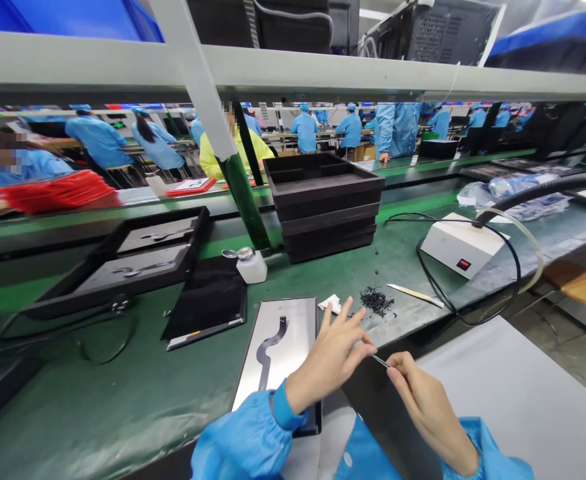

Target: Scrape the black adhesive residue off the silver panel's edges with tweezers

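Note:
Between my two hands runs a thin metallic rod-like piece point(380, 361), too small to name. My left hand point(337, 348) pinches its left end with thumb and forefinger, the other fingers spread out. At the opposite end, the fingertips of my right hand point(425, 397) are closed on it. Partly under my left forearm lies a silver-backed display panel point(297, 327) with a dark frame. A dark, curved flat cable point(264, 353) runs along its back. A crumpled white tissue point(331, 304) sits just beyond my left fingers, beside a pile of black scraps point(377, 301).
A thin pale blade-like tool point(415, 295) lies near a white box point(463, 243) with a hose and black cable. A white dispenser bottle point(251, 267), black panel point(207, 297), stacked black trays point(325, 207) and a tray of panels point(133, 253) stand behind. A shelf point(293, 77) crosses overhead.

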`<state>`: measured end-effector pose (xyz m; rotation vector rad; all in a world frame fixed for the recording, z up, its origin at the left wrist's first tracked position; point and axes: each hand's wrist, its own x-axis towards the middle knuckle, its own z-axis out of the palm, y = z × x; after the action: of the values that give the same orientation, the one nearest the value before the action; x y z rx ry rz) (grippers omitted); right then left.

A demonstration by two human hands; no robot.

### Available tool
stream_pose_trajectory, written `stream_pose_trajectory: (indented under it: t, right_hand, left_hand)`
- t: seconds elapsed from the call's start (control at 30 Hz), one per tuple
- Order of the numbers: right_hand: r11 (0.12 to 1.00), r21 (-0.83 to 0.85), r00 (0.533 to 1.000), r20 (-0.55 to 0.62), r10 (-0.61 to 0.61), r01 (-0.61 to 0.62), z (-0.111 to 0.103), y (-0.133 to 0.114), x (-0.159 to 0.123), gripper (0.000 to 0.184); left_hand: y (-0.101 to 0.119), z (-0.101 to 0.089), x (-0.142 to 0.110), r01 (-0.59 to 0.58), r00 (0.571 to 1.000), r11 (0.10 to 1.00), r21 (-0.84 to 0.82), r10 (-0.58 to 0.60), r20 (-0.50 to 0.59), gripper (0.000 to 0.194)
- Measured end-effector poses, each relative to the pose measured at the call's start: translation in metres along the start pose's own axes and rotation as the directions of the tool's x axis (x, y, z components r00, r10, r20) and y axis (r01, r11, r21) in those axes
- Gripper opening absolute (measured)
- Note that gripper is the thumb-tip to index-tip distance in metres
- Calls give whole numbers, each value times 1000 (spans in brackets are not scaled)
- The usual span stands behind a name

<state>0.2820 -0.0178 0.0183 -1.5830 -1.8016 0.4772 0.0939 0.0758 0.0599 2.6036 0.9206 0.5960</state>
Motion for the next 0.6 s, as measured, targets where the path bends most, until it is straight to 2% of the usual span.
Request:
stream_pose_trajectory:
  t: [0.17, 0.33, 0.4, 0.47, 0.53, 0.6]
  right_hand:
    - [999, -18, 997, -66, -35, 34, 3, -1, 3, 30]
    - [999, -34, 994, -109, -15, 11, 9, -1, -1, 27]
    - [999, -48, 993, -117, 6, -12, 8, 2, -3, 27]
    - [996, -71, 991, -128, 41, -50, 2, 10, -1, 25]
    - [989, -128, 987, -149, 53, -72, -7, 22, 8, 24]
    - [967, -251, 984, -176, -6, -39, -15, 38, 26, 25]
  left_hand:
    - [4, 2, 0, -53, 996, 999, 15, 52, 76, 15]
    - [10, 8, -4, -172, 985, 948, 268, 165, 49, 23]
    - [4, 11, -4, -171, 980, 900, 401, 196, -21, 28]
    - [-7, 10, 0, -113, 978, 872, 476, 183, -103, 30]
    - [-20, 7, 7, -80, 978, 871, 485, 161, -129, 29]
    - [-30, 5, 15, -99, 979, 876, 473, 171, -111, 24]
